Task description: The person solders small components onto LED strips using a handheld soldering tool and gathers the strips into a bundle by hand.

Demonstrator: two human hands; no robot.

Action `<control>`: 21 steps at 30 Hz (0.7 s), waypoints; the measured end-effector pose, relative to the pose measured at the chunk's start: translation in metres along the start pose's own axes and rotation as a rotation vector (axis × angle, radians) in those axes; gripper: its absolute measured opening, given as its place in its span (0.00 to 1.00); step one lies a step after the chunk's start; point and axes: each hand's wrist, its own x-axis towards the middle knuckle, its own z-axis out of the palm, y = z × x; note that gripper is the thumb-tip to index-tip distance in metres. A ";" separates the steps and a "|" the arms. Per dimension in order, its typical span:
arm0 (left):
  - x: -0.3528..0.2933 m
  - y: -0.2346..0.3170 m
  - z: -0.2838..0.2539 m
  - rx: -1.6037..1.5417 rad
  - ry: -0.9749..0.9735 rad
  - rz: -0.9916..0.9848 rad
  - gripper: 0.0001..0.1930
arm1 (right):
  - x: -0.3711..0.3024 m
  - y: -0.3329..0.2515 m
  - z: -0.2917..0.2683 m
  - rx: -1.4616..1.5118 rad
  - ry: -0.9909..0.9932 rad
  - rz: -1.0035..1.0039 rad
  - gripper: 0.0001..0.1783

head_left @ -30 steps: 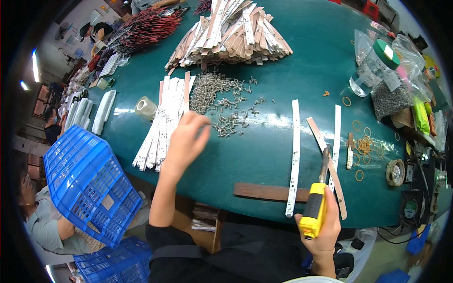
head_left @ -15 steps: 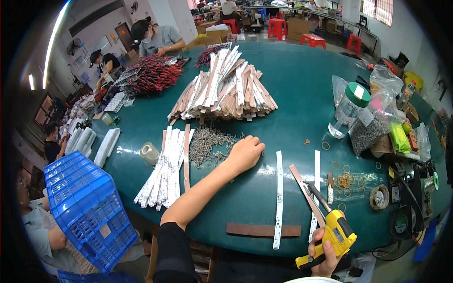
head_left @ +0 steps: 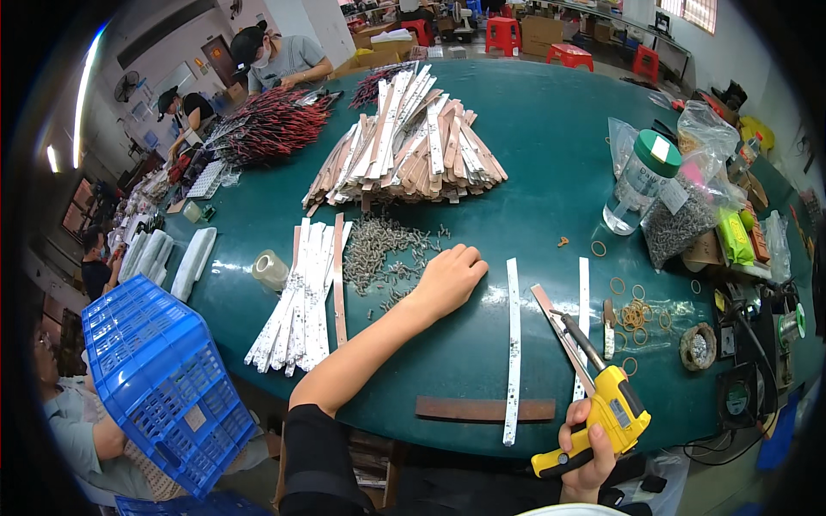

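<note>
My left hand (head_left: 449,279) rests on the green table, fingers curled down beside a heap of small grey metal parts (head_left: 375,252); its fingertips are turned away, so whatever they hold is hidden. In my right hand (head_left: 590,451) is a yellow soldering gun (head_left: 621,406), its black tip pointing up and left over a narrow brown strip (head_left: 559,331). A white strip (head_left: 582,297) lies just behind that one. Between my hands another white strip (head_left: 513,344) stretches away from me, its near end crossing a dark brown bar (head_left: 465,409).
A fanned stack of white strips (head_left: 297,310) lies left, with a large strip pile (head_left: 404,155) beyond. Rubber bands (head_left: 635,316), a green-lidded jar (head_left: 641,185) and a bag of metal parts (head_left: 675,228) sit right. A blue crate (head_left: 159,370) stands left; co-workers sit beyond.
The view has shifted slightly. My left hand stays beside the metal parts, with its fingers still curled. The soldering gun remains in my right hand, near the brown strip.
</note>
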 end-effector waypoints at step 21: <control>-0.036 0.021 -0.053 -0.630 -0.136 -0.451 0.10 | -0.002 0.004 -0.008 -0.039 -0.006 0.065 0.31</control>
